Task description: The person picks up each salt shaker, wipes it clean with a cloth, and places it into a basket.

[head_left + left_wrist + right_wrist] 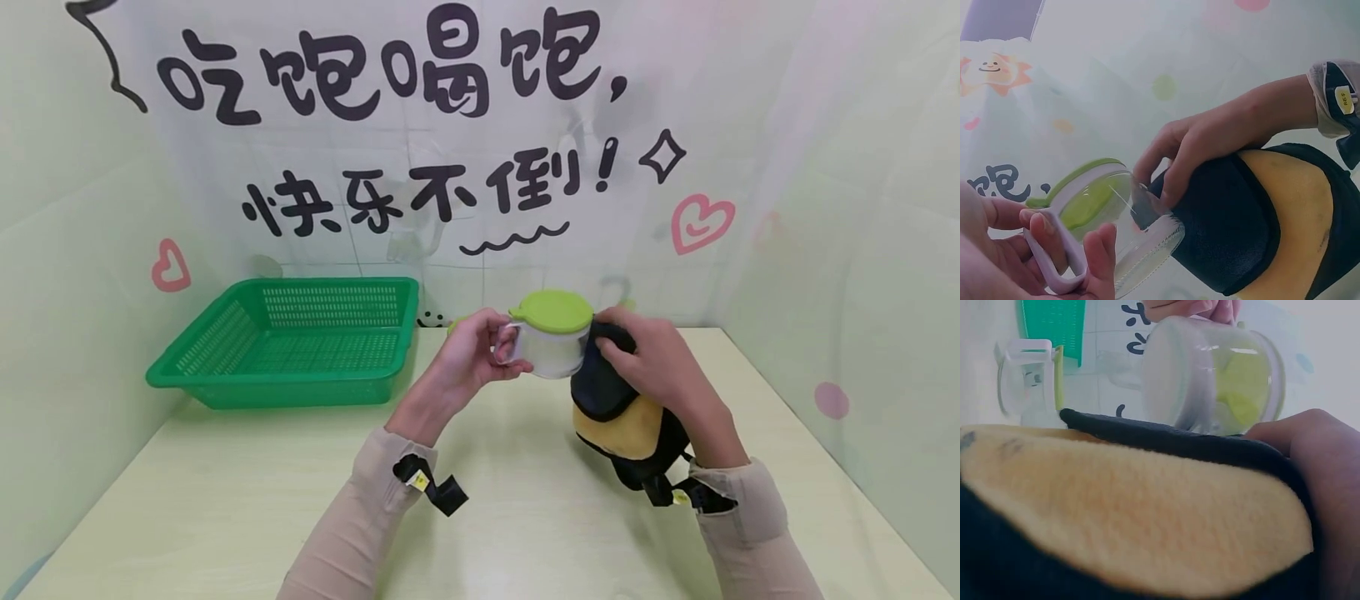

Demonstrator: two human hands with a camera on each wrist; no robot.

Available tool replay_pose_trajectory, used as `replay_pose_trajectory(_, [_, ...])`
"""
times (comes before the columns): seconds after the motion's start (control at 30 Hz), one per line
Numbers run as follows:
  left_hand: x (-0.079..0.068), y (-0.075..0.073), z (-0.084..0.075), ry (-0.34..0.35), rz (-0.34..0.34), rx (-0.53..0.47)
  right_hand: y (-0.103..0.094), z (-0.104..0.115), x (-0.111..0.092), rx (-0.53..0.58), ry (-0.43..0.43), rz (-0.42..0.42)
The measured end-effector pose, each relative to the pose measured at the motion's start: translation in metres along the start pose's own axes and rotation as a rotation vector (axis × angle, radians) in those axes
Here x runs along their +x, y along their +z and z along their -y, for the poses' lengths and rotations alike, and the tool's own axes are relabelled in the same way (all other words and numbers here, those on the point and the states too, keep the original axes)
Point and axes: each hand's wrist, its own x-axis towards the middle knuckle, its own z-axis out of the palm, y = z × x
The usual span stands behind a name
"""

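My left hand [476, 346] holds a clear seasoning jar [551, 357] by its pale handle, off the table and upright in the head view. The jar has a green lid [555, 312]; green shows through its clear wall in both wrist views. Right beside it, my right hand [651, 357] pinches the dark navy end of a soft plush item [626, 429] with a tan-yellow band and black parts. In the left wrist view, that navy end [1222, 219] overlaps the jar's side. The plush item's exact kind cannot be told.
A green perforated basket [285, 393] stands at the back left of the pale table [510, 500]. A second handled jar [1009, 384] with a green lid shows in the right wrist view; my left hand mostly hides it in the head view. A printed curtain [405, 150] hangs behind.
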Motion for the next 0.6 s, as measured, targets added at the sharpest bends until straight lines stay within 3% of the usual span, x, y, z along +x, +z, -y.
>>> replay_pose_trajectory(0.3, [-0.0010,-0.0022,-0.0022,0.001,0.013,-0.024,0.0061,-0.0060,0.0023,-0.015,-0.049,0.129])
replay_pose_trajectory(0.43, [-0.0010,-0.0026,-0.0014,-0.013,0.004,-0.023,0.0072,-0.0050,0.0017,-0.033,-0.041,0.078])
replay_pose_trajectory(0.6, [-0.0005,-0.0024,-0.0003,-0.035,0.002,0.003,0.0080,-0.0039,0.0004,-0.038,-0.034,-0.053])
